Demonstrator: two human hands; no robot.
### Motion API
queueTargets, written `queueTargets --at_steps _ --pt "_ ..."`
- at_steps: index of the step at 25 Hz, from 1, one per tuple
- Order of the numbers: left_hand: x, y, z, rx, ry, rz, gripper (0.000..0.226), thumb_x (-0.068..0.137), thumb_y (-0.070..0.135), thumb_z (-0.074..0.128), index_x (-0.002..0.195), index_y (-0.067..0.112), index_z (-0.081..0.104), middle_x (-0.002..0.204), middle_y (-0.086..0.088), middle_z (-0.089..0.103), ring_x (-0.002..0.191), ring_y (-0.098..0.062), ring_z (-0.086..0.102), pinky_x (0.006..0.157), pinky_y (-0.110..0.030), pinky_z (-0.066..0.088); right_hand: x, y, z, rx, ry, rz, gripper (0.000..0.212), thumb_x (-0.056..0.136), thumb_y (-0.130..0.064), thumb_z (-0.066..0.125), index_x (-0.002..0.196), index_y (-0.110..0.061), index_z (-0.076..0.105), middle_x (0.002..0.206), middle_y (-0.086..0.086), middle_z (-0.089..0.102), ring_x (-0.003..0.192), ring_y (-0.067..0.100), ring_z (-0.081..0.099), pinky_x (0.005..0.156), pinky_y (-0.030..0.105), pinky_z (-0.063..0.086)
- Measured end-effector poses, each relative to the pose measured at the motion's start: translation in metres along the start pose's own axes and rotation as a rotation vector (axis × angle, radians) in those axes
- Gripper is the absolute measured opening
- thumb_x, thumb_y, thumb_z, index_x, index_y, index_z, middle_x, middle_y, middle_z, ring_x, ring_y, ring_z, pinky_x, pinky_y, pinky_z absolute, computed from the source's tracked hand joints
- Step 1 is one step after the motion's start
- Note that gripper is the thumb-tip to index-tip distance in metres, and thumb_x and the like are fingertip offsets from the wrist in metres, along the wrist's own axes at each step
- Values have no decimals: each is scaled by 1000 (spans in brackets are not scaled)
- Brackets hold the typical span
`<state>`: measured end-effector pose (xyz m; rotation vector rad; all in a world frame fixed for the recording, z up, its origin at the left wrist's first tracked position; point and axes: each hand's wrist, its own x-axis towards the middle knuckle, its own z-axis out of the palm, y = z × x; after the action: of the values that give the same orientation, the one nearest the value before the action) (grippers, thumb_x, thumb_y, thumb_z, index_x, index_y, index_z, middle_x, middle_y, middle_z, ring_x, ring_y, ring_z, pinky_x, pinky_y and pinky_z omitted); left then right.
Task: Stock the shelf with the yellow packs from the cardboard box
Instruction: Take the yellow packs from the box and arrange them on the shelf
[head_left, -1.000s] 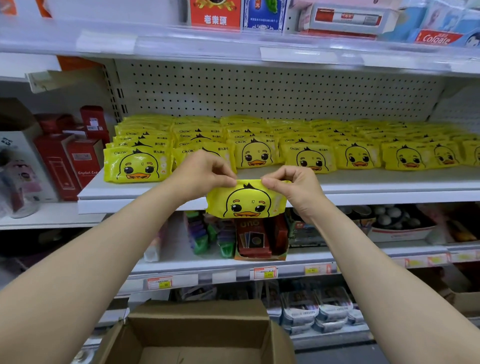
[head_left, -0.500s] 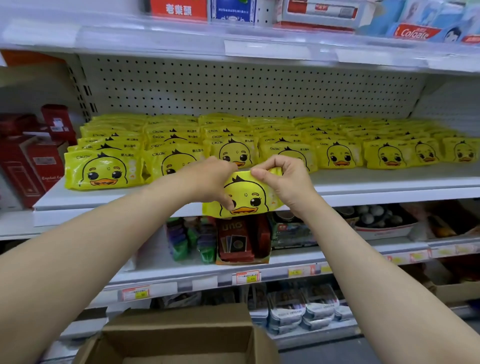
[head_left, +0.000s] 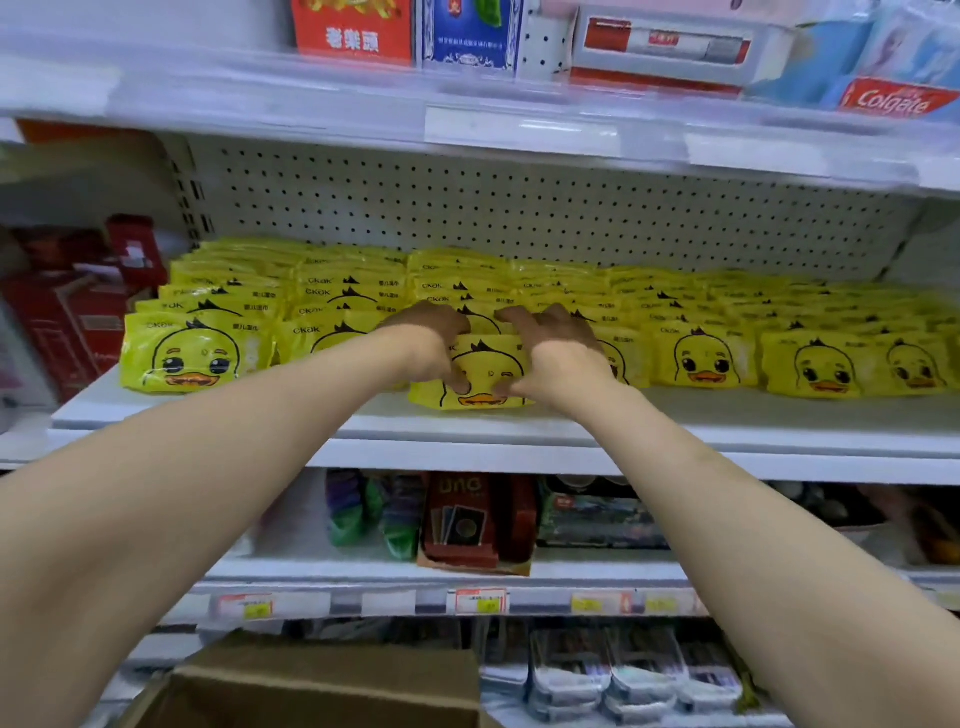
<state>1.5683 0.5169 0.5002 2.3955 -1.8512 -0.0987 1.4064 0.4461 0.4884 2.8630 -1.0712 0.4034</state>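
— Yellow pack (head_left: 485, 376), one unit. Where do we log it?
— On the shelf (head_left: 675, 418), near its front edge, base touching the board, duck face out, just ahead of the third row from the left corner. A second ago we held it in the air below that edge; it has since come up and in.
— Hands?
— Left hand (head_left: 431, 348) and right hand (head_left: 558, 356) both pinch it: thumbs on the face, fingers curled over its top. Not yet released.
— Stock behind it?
— Rows (head_left: 571, 291) of like packs, back to the panel (head_left: 519, 208).
— Box (head_left: 322, 686)?
— Below us; we cannot see inside it.
— Meaning?
— We judge this unit all but placed: let go, then return to the box.
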Motion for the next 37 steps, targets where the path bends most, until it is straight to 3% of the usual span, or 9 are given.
queueTargets --at_steps 4,8,13,17,22,28,33,37 --pt "19 -9 -1 24 61 -118 74 67 48 82 131 25 51 123 -11 52 111 -33 52 84 -36 49 40 11 11 6 4 -14 83 77 -53 76 145 -26 35 130 8 58 126 28 42 96 38 38" --pt "26 -14 15 267 105 -81 94 64 52 83 140 20 39 130 -10 52 124 -31 39 97 -40 40 58 21 31 45 77 -55 86 75 -57 75 145 -26 37 130 5 58 129 28 39 97 39 36" --pt "29 -11 29 334 225 -90 90 65 50 82 138 17 40 131 -7 50 128 -28 33 102 -39 32 56 12 51 -65 110 -94 88 71 -65 73 142 -26 40 137 4 49 130 28 37 101 42 35" --pt "23 -12 40 258 304 -71 95 69 48 81 146 20 32 141 -6 41 135 -28 27 112 -38 23 48 0 55 -103 149 -8 91 76 -59 73 148 -24 31 147 4 41 139 27 30 117 45 22" --pt "-14 -68 20 168 385 -49 103 67 48 83 150 20 28 148 -8 37 141 -28 24 114 -40 19 37 -29 45 -93 105 91 101 77 -60 72 155 -24 20 160 4 24 150 25 13 123 46 4" --pt "-83 -189 15 109 489 7 102 61 52 85 145 17 39 140 -9 46 135 -31 32 111 -42 25 18 -137 34 -100 253 156 82 79 -56 72 146 -25 39 148 4 44 140 25 31 116 40 20" --pt "-113 -280 0 108 466 61 104 60 61 81 145 18 39 139 -9 47 132 -32 36 111 -42 27 18 -215 31 -140 192 282 81 79 -63 68 145 -25 40 143 4 49 137 26 36 109 39 30" --pt "-113 -309 -10 106 366 53 107 61 69 76 146 21 32 141 -9 44 133 -30 34 115 -44 25 23 -254 28 -177 163 284 79 80 -65 66 143 -25 41 141 5 50 134 27 38 107 39 32"
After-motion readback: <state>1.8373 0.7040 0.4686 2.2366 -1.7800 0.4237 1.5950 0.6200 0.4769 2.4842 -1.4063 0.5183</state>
